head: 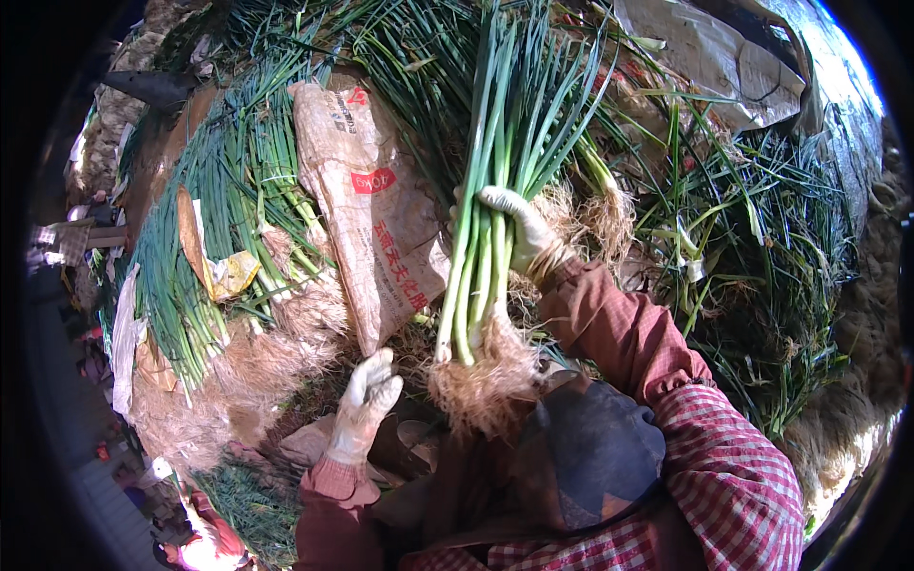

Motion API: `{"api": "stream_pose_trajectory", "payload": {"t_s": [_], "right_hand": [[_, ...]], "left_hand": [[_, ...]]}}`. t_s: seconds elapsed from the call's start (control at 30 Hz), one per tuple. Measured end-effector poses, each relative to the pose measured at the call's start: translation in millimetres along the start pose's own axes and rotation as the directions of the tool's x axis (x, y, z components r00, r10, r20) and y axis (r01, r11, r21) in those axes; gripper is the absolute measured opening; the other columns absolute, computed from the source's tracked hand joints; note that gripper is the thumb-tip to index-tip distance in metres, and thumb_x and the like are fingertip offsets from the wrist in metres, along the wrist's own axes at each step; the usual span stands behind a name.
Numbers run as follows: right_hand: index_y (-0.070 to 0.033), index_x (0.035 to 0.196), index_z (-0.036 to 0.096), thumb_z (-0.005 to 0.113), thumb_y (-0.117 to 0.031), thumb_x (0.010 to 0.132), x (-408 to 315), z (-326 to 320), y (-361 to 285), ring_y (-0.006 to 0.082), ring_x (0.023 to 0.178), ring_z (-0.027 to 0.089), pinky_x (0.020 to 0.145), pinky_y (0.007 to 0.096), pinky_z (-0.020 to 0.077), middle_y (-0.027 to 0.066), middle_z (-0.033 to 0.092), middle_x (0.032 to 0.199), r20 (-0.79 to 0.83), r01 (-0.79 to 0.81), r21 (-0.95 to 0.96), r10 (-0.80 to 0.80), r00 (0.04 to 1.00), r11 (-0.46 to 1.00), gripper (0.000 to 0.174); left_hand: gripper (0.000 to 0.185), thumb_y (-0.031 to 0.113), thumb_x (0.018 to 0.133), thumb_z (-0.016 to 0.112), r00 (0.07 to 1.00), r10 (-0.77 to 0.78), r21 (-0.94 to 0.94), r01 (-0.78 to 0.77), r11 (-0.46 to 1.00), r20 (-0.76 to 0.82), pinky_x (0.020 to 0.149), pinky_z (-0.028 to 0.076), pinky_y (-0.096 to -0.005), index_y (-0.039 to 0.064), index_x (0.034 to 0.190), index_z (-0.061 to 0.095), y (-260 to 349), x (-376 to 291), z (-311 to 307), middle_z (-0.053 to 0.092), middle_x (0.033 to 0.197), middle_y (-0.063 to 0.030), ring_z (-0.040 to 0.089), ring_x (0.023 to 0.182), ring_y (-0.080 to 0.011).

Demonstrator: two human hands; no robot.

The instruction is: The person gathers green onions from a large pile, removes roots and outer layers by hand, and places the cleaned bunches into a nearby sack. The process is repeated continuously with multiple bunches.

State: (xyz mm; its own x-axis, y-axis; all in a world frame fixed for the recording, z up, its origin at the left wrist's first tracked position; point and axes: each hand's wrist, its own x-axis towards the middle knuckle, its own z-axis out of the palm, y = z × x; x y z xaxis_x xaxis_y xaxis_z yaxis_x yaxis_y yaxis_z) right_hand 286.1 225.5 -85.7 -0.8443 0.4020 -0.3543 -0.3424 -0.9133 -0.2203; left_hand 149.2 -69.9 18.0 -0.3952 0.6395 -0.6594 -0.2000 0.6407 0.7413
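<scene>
My right hand [525, 225], in a pale glove, is closed around a bunch of green onions [482, 278]. Their leaves point away from me and the shaggy brown roots hang over my lap. My left hand [373, 389], gloved too, is raised left of those roots with its fingers curled; whether it pinches anything small cannot be told. Just beyond it lies a printed woven sack [385, 214]. Left of the sack, many green onions [250, 157] lie in a row, roots towards me.
Loose green leaves [757, 285] are heaped on the right. More onions with roots [607, 207] lie beyond my right hand. A pale sheet [721, 64] is at the upper right. Another person [211, 535] is at the lower left, near a further green heap [250, 507].
</scene>
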Motion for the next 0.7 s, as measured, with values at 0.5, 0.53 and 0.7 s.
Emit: {"api": "stream_pose_trajectory", "payload": {"t_s": [0.5, 0.53, 0.7], "right_hand": [[-0.008, 0.105, 0.065, 0.076, -0.017, 0.079, -11.3, -4.9, 48.7, 0.0216, 0.083, 0.065, 0.079, 0.0427, 0.0533, 0.0046, 0.068, 0.091, -0.182, -0.21, 0.103, 0.226, 0.957, 0.972, 0.029], [-0.009, 0.101, 0.067, 0.076, -0.019, 0.079, -9.0, -5.6, 37.8, 0.0208, 0.081, 0.065, 0.078, 0.0426, 0.0532, 0.0037, 0.068, 0.088, -0.272, -0.077, 0.058, 0.09, 0.958, 0.995, 0.026], [-0.008, 0.088, 0.068, 0.07, -0.017, 0.082, 8.0, -52.4, -40.9, 0.0196, 0.064, 0.063, 0.068, 0.0379, 0.0556, 0.0037, 0.066, 0.074, -0.437, 0.226, -0.101, -0.247, 0.865, 0.969, 0.01]], "left_hand": [[0.061, 0.026, 0.076, 0.066, 1.0, 0.0, -0.32, 0.004, 0.947, 0.012, 0.083, 0.05, -0.0368, 0.0, 0.127, 0.044, -47.4, 135.5, 82.8, 0.063, 0.109, -0.0126, 0.062, 0.09, -0.0257], [0.065, 0.034, 0.082, 0.063, 0.985, 0.147, 0.287, -0.116, 0.951, -0.092, 0.085, 0.05, -0.0402, 0.0, 0.133, 0.042, -40.6, 125.7, 75.5, 0.063, 0.113, -0.016, 0.062, 0.096, -0.0289], [0.087, 0.023, 0.071, 0.073, 0.978, -0.04, 0.894, 0.205, 0.398, -0.206, 0.084, 0.054, -0.0387, -0.005, 0.141, 0.031, -11.3, 62.3, 20.1, 0.064, 0.108, -0.026, 0.067, 0.092, -0.0368]]}}
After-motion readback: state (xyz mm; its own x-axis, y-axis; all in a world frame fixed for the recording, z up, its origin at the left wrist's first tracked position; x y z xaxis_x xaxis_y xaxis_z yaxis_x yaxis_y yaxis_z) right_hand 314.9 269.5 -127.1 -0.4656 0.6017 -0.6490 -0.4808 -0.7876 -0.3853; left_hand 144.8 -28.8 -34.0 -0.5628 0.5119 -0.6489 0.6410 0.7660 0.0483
